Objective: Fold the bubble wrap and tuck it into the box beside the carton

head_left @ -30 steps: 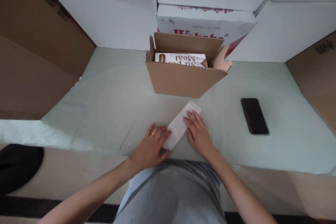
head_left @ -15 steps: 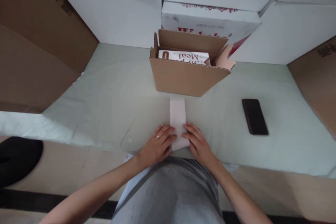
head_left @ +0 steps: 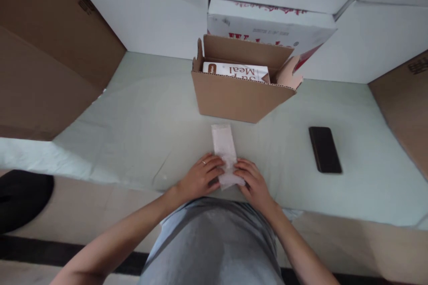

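Between both hands (head_left: 203, 176) (head_left: 256, 183) is a white packet (head_left: 223, 140).

A dark phone (head_left: 325, 149) lies flat on the pale green worktop (head_left: 150, 111), right of centre. Stacked white boxes (head_left: 160, 13) fill the top of the frame. A large brown carton (head_left: 50, 71) stands at upper left, a second carton (head_left: 404, 104) along the right edge.
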Tool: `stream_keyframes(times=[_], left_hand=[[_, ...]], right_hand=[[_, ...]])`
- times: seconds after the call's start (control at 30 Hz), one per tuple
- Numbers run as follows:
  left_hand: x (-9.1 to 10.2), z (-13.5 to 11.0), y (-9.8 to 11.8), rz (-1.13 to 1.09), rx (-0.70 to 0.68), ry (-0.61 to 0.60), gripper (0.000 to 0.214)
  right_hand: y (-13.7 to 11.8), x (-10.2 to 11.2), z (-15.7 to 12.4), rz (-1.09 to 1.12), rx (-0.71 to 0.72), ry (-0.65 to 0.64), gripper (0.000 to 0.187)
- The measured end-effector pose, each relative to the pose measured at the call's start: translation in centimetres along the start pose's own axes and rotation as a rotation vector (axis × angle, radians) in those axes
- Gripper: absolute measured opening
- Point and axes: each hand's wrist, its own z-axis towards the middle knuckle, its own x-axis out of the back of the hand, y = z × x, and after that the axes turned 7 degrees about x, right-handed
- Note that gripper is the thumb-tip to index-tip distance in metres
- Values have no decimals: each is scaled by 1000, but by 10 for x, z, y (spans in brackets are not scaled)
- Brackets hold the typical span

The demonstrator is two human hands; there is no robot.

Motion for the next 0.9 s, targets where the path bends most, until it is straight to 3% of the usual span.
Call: stream_keyframes(times=[0.17,0.3,0.43,0.53,0.67,0.9], left_hand=[[3,4,3,-129,54,26,18],[2,13,6,-191,139,81,23],[1,23,7,-269,283,114,38],[2,31,7,-392,411,109,44],[5,38,5,-480,540,56,43],[4,42,1,-469,627,21,42]], right_hand=[[-5,4,4,52,-67,-53,31],[-4,-3,7,12,-219,87,40],[-3,-5,10,-193,-66,238,46],[-3,-3,12,-311,61,143,48],[-1,-2,20,-397,77,-49,47],[3,-3,29,-506,117,-116,44]])
